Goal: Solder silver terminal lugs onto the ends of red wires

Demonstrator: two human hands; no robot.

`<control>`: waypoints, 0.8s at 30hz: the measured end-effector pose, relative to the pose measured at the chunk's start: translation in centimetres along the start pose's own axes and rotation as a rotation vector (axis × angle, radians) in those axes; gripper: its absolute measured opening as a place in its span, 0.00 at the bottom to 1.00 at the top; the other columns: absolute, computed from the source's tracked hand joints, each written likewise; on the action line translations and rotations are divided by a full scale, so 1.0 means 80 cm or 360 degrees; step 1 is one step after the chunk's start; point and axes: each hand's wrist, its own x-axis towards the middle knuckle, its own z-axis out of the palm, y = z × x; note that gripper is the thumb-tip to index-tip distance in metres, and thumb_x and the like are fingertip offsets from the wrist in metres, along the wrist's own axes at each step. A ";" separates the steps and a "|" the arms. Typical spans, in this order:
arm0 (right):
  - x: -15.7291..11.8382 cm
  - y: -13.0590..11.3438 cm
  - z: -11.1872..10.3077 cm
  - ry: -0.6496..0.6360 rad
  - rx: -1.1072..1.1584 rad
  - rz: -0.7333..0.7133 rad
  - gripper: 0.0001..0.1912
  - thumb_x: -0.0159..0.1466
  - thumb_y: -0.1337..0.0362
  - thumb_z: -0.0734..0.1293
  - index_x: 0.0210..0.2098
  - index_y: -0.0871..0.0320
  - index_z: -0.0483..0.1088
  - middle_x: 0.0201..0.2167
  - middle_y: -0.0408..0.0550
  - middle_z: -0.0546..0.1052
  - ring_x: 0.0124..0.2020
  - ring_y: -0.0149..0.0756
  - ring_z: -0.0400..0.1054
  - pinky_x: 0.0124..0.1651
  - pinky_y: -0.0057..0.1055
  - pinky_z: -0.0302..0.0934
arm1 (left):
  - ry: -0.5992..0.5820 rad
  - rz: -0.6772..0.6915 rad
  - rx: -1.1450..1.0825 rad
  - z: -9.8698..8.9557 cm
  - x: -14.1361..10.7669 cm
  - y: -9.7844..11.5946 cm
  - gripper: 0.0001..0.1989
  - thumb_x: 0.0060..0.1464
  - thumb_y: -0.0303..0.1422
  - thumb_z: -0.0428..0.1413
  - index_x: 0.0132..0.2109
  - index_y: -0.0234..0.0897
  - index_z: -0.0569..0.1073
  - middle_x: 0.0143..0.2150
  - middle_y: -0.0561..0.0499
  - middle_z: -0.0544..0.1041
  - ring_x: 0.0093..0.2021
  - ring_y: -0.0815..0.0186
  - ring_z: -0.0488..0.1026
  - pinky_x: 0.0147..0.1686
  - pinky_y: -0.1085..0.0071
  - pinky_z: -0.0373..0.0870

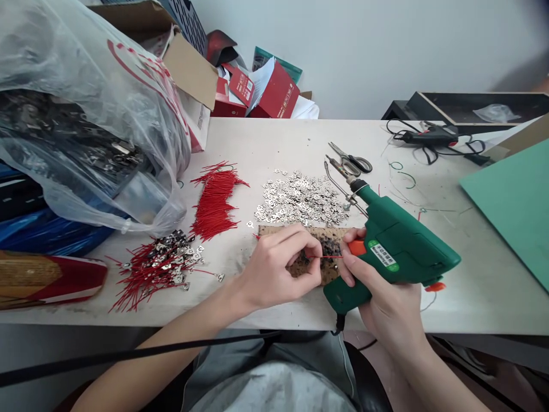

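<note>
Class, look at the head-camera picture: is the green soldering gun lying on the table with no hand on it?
No: the right hand grips the green soldering gun by its handle, with a finger at the orange trigger.

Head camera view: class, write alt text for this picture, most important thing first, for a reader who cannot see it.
At a white table, a person's right hand grips a green soldering gun while the left hand pinches a thin red wire over a scorched board. Behind lie small metal tabs, red wire bundles and scissors.
</note>
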 end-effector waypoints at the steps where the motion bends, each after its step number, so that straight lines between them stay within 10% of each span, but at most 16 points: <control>1: 0.000 0.000 0.000 0.0007 0.0014 0.0000 0.11 0.63 0.67 0.73 0.42 0.55 0.69 0.33 0.44 0.71 0.24 0.28 0.59 0.32 0.32 0.55 | -0.0002 -0.0002 -0.0002 0.000 0.000 0.000 0.06 0.52 0.21 0.55 0.36 0.36 0.69 0.33 0.53 0.72 0.31 0.72 0.67 0.33 0.74 0.69; 24: 0.001 0.008 -0.014 0.0157 -0.0471 -0.0048 0.08 0.64 0.60 0.71 0.42 0.53 0.73 0.33 0.45 0.73 0.25 0.32 0.63 0.34 0.34 0.62 | -0.0035 -0.0058 0.0042 0.005 -0.001 -0.002 0.05 0.54 0.22 0.54 0.36 0.35 0.70 0.33 0.54 0.71 0.29 0.73 0.65 0.33 0.74 0.68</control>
